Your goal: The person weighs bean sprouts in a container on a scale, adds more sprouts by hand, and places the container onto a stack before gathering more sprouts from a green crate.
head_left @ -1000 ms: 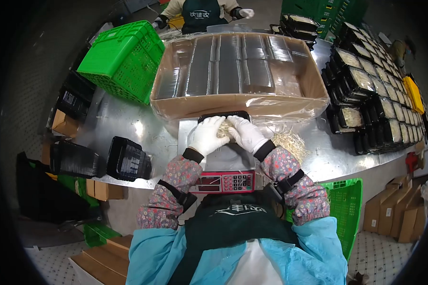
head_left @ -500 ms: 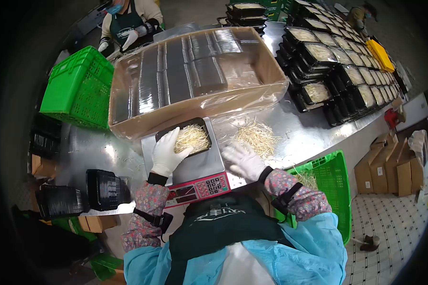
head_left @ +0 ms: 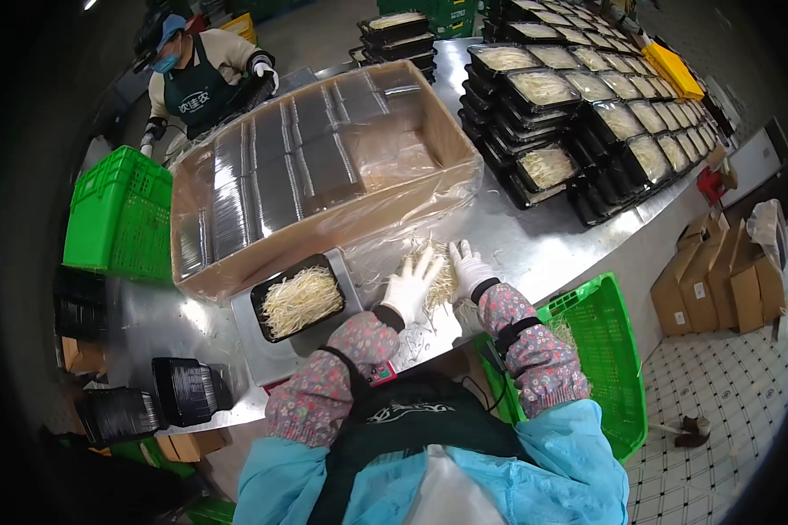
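Bean sprouts (head_left: 443, 282) lie in a loose heap on the metal table. My left hand (head_left: 410, 287), in a white glove, rests against the heap's left side with its fingers spread. On the opposite side, my gloved right hand (head_left: 470, 269) touches the sprouts, fingers apart. To the left, a black tray (head_left: 256, 297) filled with sprouts (head_left: 302, 303) sits on a weighing scale (head_left: 352, 293). My left sleeve hides most of the scale's red panel.
Beyond the scale stands a large carton (head_left: 324, 229) of stacked black trays. Filled packs (head_left: 543, 87) are piled at the back right. A green crate (head_left: 121, 214) stands left, another green crate (head_left: 617, 367) at my right. Empty trays (head_left: 186, 389) sit at the left edge. A co-worker (head_left: 197, 79) is behind the carton.
My left hand has left the tray on the scale and moved right to the sprout heap. My right hand has closed in on the heap. The view has shifted.
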